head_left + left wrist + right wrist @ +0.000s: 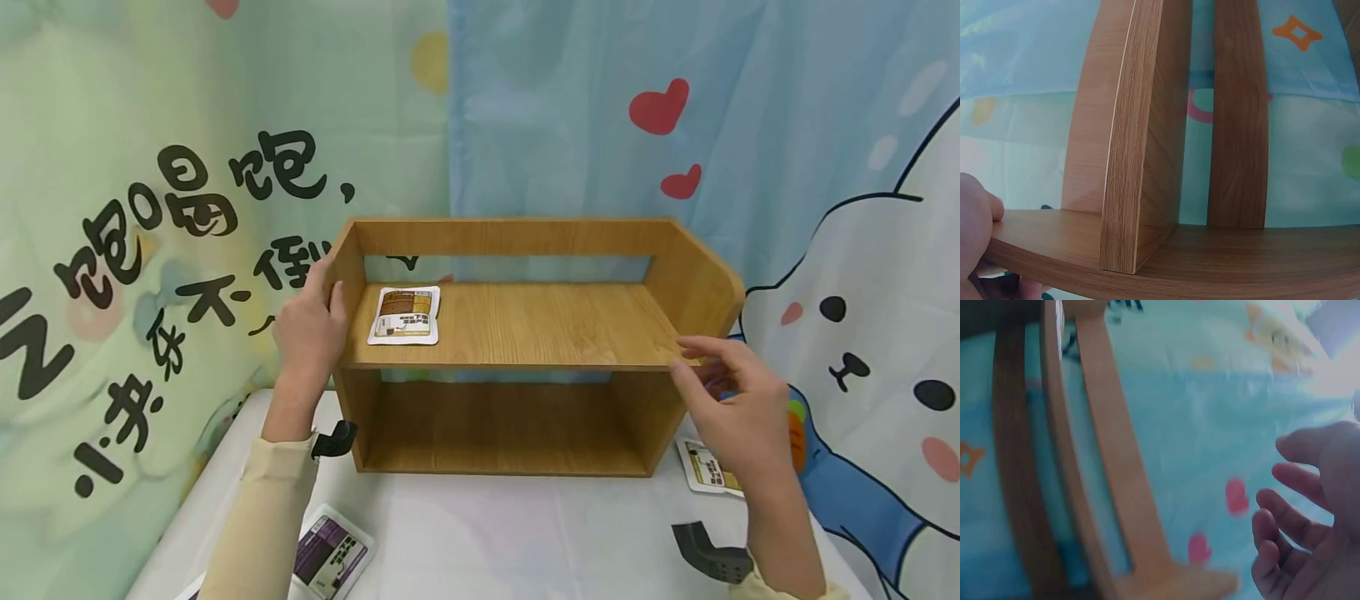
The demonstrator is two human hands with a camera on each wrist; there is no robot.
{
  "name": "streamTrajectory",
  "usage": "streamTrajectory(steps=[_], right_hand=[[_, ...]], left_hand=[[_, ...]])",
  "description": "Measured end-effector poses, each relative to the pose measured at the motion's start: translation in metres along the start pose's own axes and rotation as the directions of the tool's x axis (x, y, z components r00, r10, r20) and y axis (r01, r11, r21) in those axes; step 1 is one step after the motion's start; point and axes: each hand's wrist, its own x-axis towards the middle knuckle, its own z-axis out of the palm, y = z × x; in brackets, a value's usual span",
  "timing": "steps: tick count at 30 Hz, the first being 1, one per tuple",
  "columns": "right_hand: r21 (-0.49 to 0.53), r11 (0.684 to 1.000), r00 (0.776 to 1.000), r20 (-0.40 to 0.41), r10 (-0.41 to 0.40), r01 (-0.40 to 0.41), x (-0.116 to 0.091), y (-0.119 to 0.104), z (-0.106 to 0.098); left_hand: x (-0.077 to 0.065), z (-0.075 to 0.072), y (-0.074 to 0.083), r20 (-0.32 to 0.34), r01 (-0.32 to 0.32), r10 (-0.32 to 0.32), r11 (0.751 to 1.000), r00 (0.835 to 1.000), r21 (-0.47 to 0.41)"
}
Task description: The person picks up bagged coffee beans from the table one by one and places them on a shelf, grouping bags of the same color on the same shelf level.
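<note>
A two-tier wooden desktop shelf [540, 325] stands upright on the white-covered table. My left hand [309, 329] grips its left side panel [1047, 244], with the thumb on one face and fingertips showing below the edge in the left wrist view. On the upper board, near the left side, lies a white and brown pouch [405, 317]. My right hand [738, 404] is beside the shelf's front right, fingers loosely bent. In the right wrist view, the same hand [1310, 512] holds nothing and is apart from the wood.
Behind my right forearm, another brown and white pouch [703, 467] lies on the table [510, 533]. A purple and white pouch [333, 554] is at the front left, partly covered by my left sleeve. Printed curtains [555, 108] hang behind the shelf and along both sides.
</note>
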Motion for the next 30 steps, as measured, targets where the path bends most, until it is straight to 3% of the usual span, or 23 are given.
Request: streamTrajectory(steps=[3, 6, 10, 14, 18, 21, 25, 30], right_hand=[[-0.063, 0.984, 0.983, -0.077, 0.164, -0.169, -0.009, 0.02, -0.014], [-0.087, 0.941, 0.936, -0.167, 0.309, -0.326, -0.017, 0.041, -0.026], [-0.08, 0.848, 0.835, -0.247, 0.492, -0.524, -0.021, 0.072, -0.04], [-0.089, 0.735, 0.73, -0.243, 0.639, -0.672, -0.024, 0.103, -0.045], [-0.119, 0.67, 0.679, -0.206, 0.705, -0.733, -0.029, 0.128, -0.037], [-0.142, 0.648, 0.663, -0.169, 0.729, -0.749, -0.035, 0.146, -0.028], [-0.178, 0.593, 0.617, -0.143, 0.774, -0.785, -0.049, 0.176, -0.017], [-0.274, 0.46, 0.509, -0.141, 0.849, -0.844, -0.072, 0.21, -0.008]], left_hand=[[-0.002, 0.001, 0.0, 0.002, 0.007, -0.007, 1.0, 1.0, 0.008], [-0.005, 0.001, 0.001, -0.001, 0.003, -0.003, 1.0, 1.0, 0.02], [-0.004, 0.001, 0.003, -0.008, -0.016, 0.016, 1.0, 1.0, 0.019], [-0.002, -0.001, 0.004, -0.018, -0.014, 0.014, 1.0, 1.0, 0.013], [-0.004, -0.004, -0.001, -0.025, 0.008, -0.008, 1.0, 1.0, 0.028], [-0.004, -0.005, -0.003, -0.031, 0.014, -0.014, 0.999, 0.999, 0.03], [-0.005, -0.004, -0.003, -0.034, 0.014, -0.013, 1.0, 0.999, 0.025], [-0.004, 0.0, 0.002, -0.036, -0.012, 0.012, 1.0, 0.999, 0.01]])
